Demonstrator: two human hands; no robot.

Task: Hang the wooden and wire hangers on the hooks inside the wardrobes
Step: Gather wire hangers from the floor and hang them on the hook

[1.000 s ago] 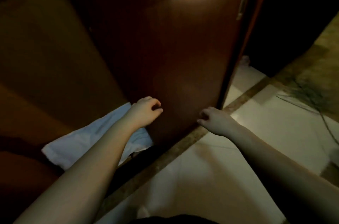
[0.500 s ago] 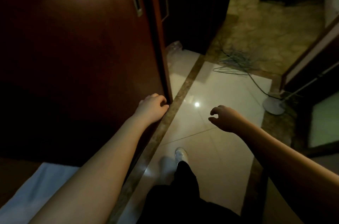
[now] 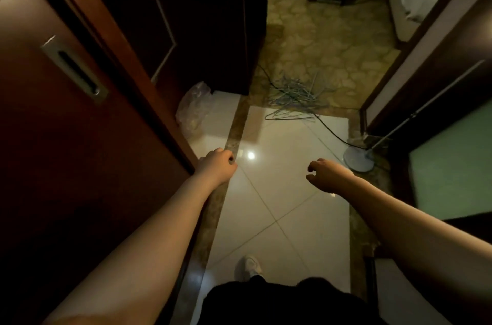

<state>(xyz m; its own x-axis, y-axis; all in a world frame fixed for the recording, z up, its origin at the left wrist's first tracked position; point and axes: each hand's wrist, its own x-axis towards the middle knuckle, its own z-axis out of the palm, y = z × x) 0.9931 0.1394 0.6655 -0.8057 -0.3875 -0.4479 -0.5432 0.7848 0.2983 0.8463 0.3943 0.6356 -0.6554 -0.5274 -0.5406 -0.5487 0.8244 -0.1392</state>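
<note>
Wire hangers [image 3: 295, 95] — cable [image 3: 330, 130] across.

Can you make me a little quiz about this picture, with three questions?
1. True or false: the left hand is holding a hanger.
2. Where is the pile of wire hangers? A) on the floor ahead B) inside the wardrobe C) in the right hand
3. What crinkly thing sits on the floor beside the wardrobe door?

Key: 1. False, both hands hold nothing. 2. A. 3. A clear plastic bag.
</note>
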